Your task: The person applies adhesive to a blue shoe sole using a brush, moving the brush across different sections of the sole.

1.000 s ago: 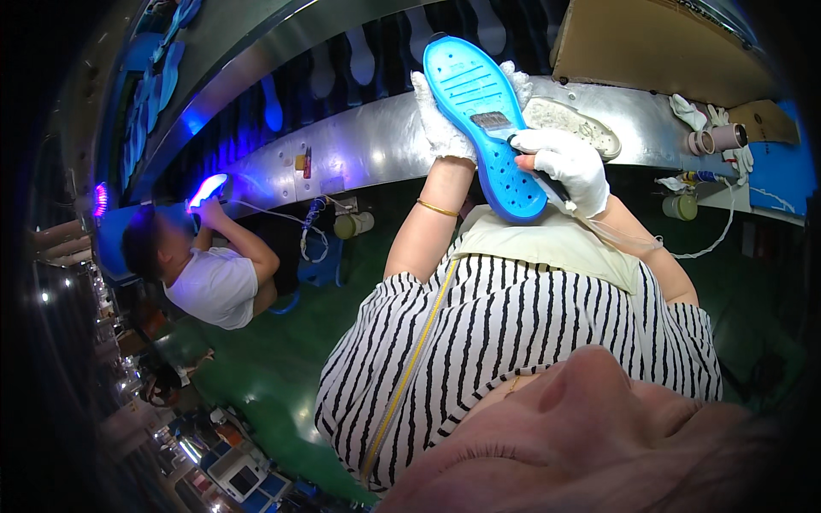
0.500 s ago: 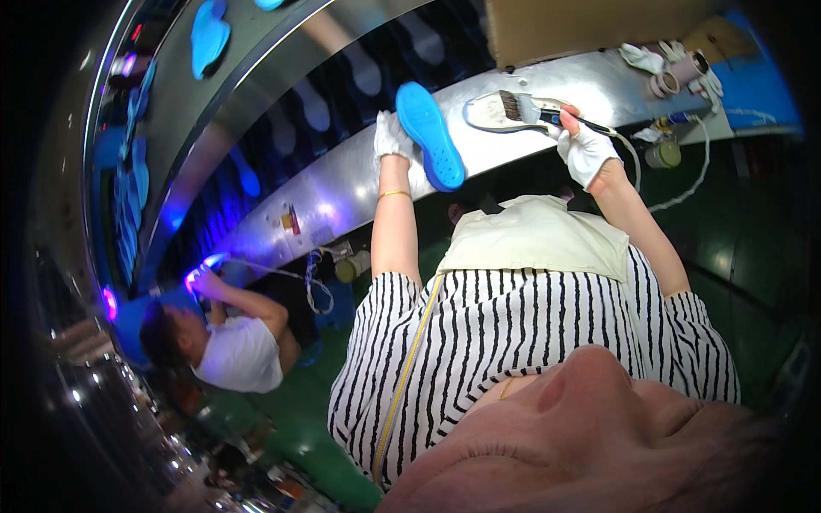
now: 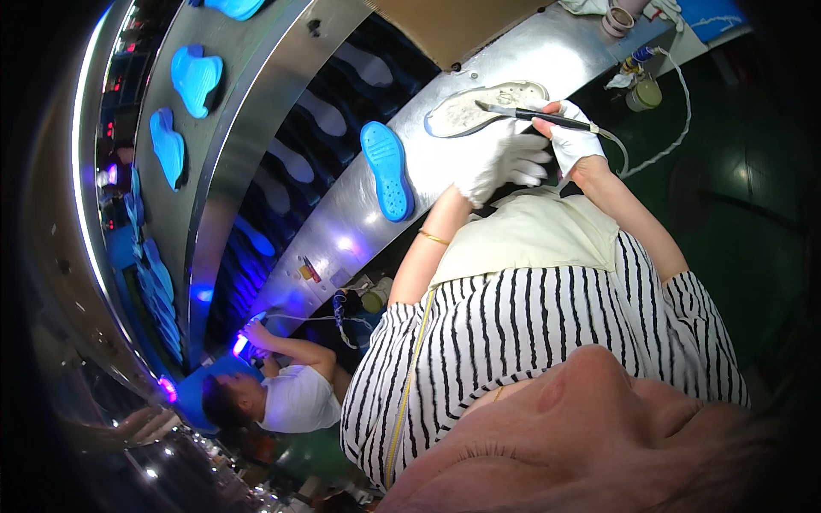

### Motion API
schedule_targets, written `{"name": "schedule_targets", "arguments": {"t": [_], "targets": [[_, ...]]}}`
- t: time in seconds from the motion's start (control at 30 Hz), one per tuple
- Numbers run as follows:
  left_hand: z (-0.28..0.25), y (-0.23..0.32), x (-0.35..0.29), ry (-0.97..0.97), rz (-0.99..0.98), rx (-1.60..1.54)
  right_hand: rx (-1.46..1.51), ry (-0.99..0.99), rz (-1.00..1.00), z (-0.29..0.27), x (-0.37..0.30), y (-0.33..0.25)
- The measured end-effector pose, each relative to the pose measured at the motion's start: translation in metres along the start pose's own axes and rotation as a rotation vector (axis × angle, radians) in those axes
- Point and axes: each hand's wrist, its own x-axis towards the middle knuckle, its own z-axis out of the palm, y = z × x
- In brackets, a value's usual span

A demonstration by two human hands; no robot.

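Observation:
My right hand, in a white glove with bare fingertips, grips a brush with a dark handle and a pale tube at its end. The brush's tip is over a pale cream shoe sole with a bluish rim and small holes, lying on the metal ledge. My left hand, in a white glove, is just below that sole and beside the right hand. Its fingers are spread, with nothing visible in them. Further left on the ledge lies a bright blue shoe sole, touched by neither hand.
Behind the metal ledge, a dark conveyor carries soles; blue soles lie on a higher belt. A cardboard panel stands at the back. To the right are a tape roll and a jar. A co-worker sits left.
My left hand has left the blue sole, which now lies on the ledge, and moved right beside my right hand. The brush is turned edge-on over the cream sole. The whole view has shifted.

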Motion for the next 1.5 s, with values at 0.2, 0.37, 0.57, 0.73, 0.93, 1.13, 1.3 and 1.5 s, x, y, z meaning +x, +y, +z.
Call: {"name": "schedule_targets", "arguments": {"t": [0.2, 0.37, 0.57, 0.73, 0.93, 1.13, 1.3, 1.5], "targets": [[0.044, -0.009, 0.062, 0.145, 0.237, -0.215, -0.656, -0.091, -0.262, -0.022, 0.008, -0.014], [0.045, 0.003, 0.116, 0.306, 0.263, -0.648, -0.489, -0.429, 0.110, -0.099, -0.012, -0.052], [0.039, -0.008, 0.156, 0.372, 0.339, -0.586, -0.195, -0.644, -0.004, -0.246, 0.025, -0.154], [0.049, -0.004, 0.156, 0.725, 0.139, 0.489, -1.220, 0.491, -0.113, -0.347, 0.120, -0.106], [0.064, 0.015, 0.154, 0.667, 0.203, 1.402, -1.710, 0.297, 0.451, -0.287, 0.160, -0.053], [0.053, 0.000, 0.182, 0.474, 0.223, 1.549, -1.722, 0.368, 0.422, -0.296, 0.174, -0.035], [0.064, -0.004, 0.203, 0.410, 0.073, 1.523, -1.553, 0.466, 0.343, -0.285, 0.158, -0.064], [0.095, -0.007, 0.240, 0.385, 0.172, 1.650, -1.438, 0.498, 0.396, -0.343, 0.130, -0.069]]}}
